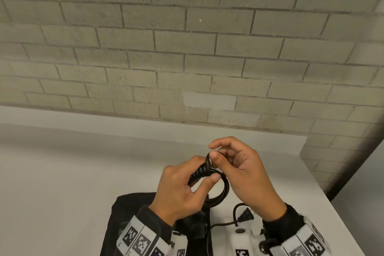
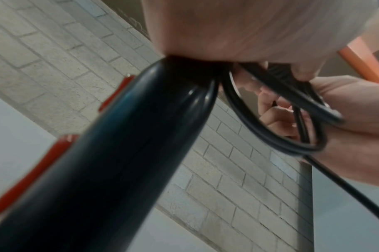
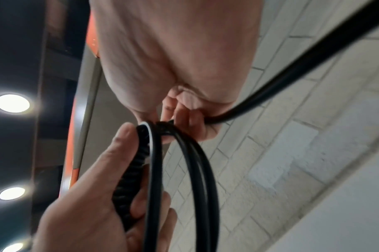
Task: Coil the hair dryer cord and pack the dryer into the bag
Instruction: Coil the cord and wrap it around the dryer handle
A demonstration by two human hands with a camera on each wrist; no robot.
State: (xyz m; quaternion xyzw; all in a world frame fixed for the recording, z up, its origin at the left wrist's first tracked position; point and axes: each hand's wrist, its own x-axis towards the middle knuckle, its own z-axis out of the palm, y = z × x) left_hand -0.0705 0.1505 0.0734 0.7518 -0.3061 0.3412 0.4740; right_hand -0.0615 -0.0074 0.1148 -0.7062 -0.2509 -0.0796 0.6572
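Packing has not begun: the bag (image 1: 133,203) lies flat at the bottom centre of the head view, under the wrists. Just above it, the dryer (image 2: 119,153) hangs from the left hand (image 1: 178,191), which curls round its ribbed cord collar and the gathered loops. Coiling looks mostly done; the cord (image 1: 223,188) forms several rings, and the right hand (image 1: 245,174) pinches one strand at their top. Left over is a short tail ending in the plug (image 1: 246,215), probably resting on the counter, lower right of centre.
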